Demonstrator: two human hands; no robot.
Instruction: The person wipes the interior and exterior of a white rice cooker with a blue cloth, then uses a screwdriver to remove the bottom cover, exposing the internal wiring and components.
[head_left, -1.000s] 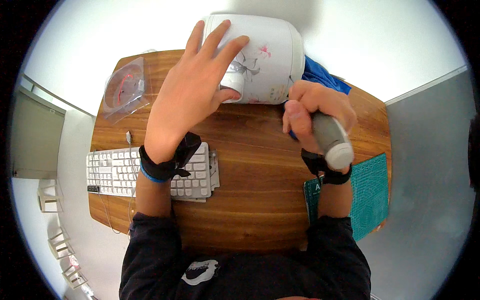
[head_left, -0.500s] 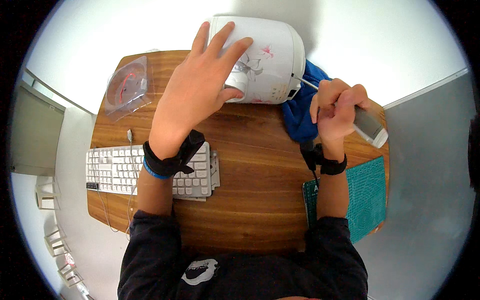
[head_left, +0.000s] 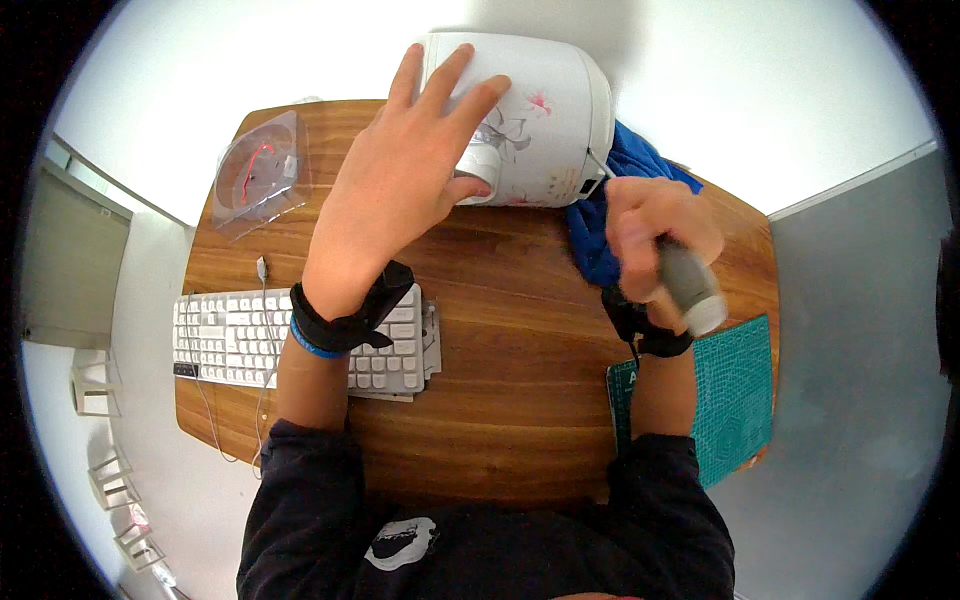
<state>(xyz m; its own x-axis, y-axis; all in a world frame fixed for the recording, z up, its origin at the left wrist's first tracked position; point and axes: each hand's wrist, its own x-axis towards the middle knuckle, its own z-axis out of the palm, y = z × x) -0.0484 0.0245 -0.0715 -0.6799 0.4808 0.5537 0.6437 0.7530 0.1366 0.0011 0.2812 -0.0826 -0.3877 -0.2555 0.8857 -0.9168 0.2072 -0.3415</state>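
A white, rounded appliance with a flower print (head_left: 560, 110) lies on its side at the far edge of the table. My left hand (head_left: 400, 165) rests on it with fingers spread, the thumb beside a round white part that sticks out. My right hand (head_left: 655, 235), slightly blurred, is closed round a screwdriver (head_left: 690, 290) with a grey handle and a pale end. Its thin metal shaft reaches the base edge of the appliance, near a small dark socket. A blue cloth (head_left: 595, 240) is bunched under and beside that end.
A white keyboard (head_left: 235, 335) with a loose cable lies at the left. Beyond it sits a clear plastic package (head_left: 270, 180) with a red strip inside. A green cutting mat (head_left: 735, 390) covers the near right corner of the wooden table (head_left: 500, 400).
My right hand has turned at the wrist, and the screwdriver's handle has swung inward and toward me. Its tip stays at the appliance's base edge. My left hand has barely moved.
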